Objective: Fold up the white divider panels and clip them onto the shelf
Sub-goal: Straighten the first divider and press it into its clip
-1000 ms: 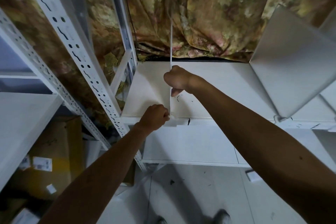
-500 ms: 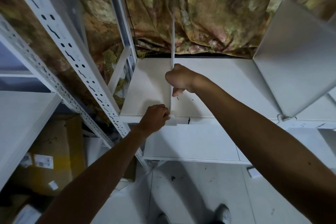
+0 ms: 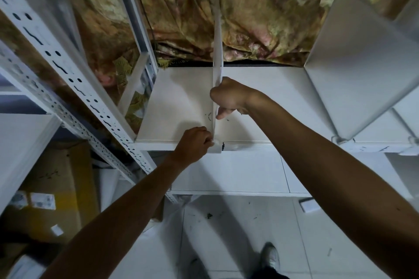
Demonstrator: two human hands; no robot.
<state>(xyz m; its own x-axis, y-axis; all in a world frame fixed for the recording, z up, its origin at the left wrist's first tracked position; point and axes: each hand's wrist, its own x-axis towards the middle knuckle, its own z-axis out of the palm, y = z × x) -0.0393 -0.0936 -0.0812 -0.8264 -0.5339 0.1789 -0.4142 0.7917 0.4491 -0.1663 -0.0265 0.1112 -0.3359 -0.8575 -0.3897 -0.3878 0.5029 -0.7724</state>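
Little has been moved since the earlier frames: the divider panel (image 3: pixel 217 52) has been turned very slightly, so that a narrow strip of its face is now seen instead of a bare edge, and both hands have been kept where they were. The panel is stood upright on the shelf (image 3: pixel 272 102), running from the front edge to the back edge, left of the shelf's middle. Its front edge is gripped partway up by the right hand (image 3: pixel 229 96), with the fingers curled round it and the thumb pressed against its right face. Its foot, at the shelf's front edge, is held by the left hand (image 3: pixel 193 142), whose fingers are curled tight there; what lies under the fingertips cannot be told. A second panel (image 3: pixel 353 63) is seen tilted at the right end of the shelf, its lower corner seated at the front edge. A flowered curtain (image 3: pixel 260 18) is hung behind the shelf. A perforated post (image 3: pixel 68 75) is set at the left front corner, and a cardboard box (image 3: pixel 56 188) is seen below.
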